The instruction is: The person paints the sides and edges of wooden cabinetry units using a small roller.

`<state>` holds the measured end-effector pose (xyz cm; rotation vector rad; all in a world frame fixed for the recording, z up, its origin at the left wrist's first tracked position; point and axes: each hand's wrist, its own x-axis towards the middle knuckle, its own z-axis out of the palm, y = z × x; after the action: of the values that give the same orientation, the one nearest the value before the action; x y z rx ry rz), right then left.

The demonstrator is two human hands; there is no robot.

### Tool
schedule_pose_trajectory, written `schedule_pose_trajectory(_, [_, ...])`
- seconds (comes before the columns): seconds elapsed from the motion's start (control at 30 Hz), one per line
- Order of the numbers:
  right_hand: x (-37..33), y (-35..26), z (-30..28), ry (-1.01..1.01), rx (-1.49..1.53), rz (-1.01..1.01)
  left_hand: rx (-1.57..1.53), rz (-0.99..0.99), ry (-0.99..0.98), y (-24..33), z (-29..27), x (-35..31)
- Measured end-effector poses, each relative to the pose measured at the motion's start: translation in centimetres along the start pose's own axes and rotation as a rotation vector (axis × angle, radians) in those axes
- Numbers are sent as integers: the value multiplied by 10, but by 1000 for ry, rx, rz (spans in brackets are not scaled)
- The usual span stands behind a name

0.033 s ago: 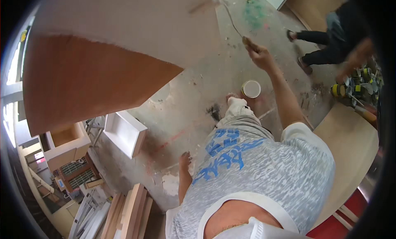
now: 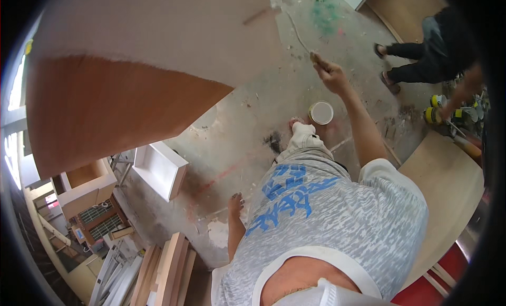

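We are holding a brush (image 2: 316, 60) clamped in our right hand (image 2: 332, 74) fingers, the can (image 2: 321, 112) sitting just below them, our left hand (image 2: 235, 204) hanging loose, fingers empty and farther off.

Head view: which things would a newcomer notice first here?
A big board, orange-brown with a whitish coated part, fills the upper left. The right hand reaches out with a brush above a small round can on the dusty floor. At upper right another person crouches.
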<state>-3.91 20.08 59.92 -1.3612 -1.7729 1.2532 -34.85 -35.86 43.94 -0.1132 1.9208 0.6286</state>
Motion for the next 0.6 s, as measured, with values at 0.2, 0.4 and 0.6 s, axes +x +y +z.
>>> schedule_pose_trajectory(0.2, [41, 119, 26, -181, -143, 120, 184, 21, 58, 80, 52, -34])
schedule_pose_trajectory(0.4, [103, 186, 73, -354, -330, 321, 219, 20, 114, 138, 95, -58])
schedule_pose_trajectory(0.6, [124, 213, 39, -514, -458, 578, 128, -10, 152, 152, 138, -59])
